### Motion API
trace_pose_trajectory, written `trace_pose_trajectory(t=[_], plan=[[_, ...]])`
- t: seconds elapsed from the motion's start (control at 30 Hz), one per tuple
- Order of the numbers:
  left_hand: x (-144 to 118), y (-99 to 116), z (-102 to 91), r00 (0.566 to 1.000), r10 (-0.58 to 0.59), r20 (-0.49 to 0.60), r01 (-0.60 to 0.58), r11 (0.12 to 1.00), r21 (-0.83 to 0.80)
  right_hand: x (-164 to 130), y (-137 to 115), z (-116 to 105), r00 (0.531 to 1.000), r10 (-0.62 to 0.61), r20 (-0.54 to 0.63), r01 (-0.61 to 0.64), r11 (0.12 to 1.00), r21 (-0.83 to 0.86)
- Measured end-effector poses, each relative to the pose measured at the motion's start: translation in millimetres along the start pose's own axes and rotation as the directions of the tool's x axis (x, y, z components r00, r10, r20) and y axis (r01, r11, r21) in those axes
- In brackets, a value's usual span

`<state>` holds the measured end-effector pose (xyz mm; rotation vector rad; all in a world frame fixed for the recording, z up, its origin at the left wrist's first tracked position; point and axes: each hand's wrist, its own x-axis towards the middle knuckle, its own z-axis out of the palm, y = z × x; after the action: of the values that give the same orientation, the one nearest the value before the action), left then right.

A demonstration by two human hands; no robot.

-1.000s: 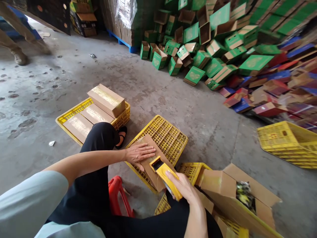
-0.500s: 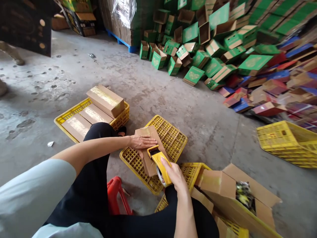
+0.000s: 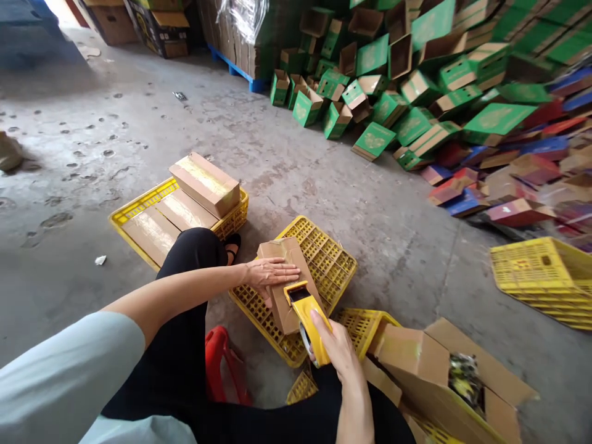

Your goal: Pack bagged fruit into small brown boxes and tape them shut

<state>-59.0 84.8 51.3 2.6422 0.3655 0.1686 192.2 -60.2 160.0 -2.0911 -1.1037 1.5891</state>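
A closed brown cardboard box (image 3: 303, 262) lies tilted across an upturned yellow plastic crate (image 3: 330, 262) in front of me. My left hand (image 3: 272, 273) rests flat on top of this box, fingers stretched out. In my right hand (image 3: 337, 345) is a yellow tape dispenser (image 3: 314, 327), gripped by its handle. Its black-and-yellow head sits on the box just below my left fingers. Part of a tape roll shows under the handle. Whether tape is stuck along the box there, I cannot tell.
Taped boxes (image 3: 206, 184) fill a yellow crate (image 3: 124, 213) at left. An open carton (image 3: 407, 357) with wrapped items stands at right, near stacked yellow crates (image 3: 536, 271). A red stool (image 3: 222, 364) is by my legs. Green cartons (image 3: 374, 140) are heaped behind.
The dispenser and my right hand have moved slightly down along the box, toward me. My left hand stays on the box. The whole view has shifted a little, and the person at upper left has moved.
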Motion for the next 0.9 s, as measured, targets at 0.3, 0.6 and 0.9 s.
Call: trace_pose_trajectory(t=[0.3,0.6,0.9], plan=[[-2.1,-2.7,5.6,0.998,0.031,-0.058,-0.032,0.999,-0.011,-16.7,13.3,8.4,0.999,0.006,-0.049,-0.002,0.998,0.069],[2.7,22.7,3.4,0.999,-0.042,-0.012,0.042,0.999,0.006,-14.6,31.7,7.9,0.999,-0.012,-0.04,0.02,0.981,0.192],[3.8,31.8,18.5,0.999,-0.019,-0.048,0.022,0.998,0.052,-6.1,36.0,8.1,0.999,0.044,-0.026,-0.04,0.988,0.151]])
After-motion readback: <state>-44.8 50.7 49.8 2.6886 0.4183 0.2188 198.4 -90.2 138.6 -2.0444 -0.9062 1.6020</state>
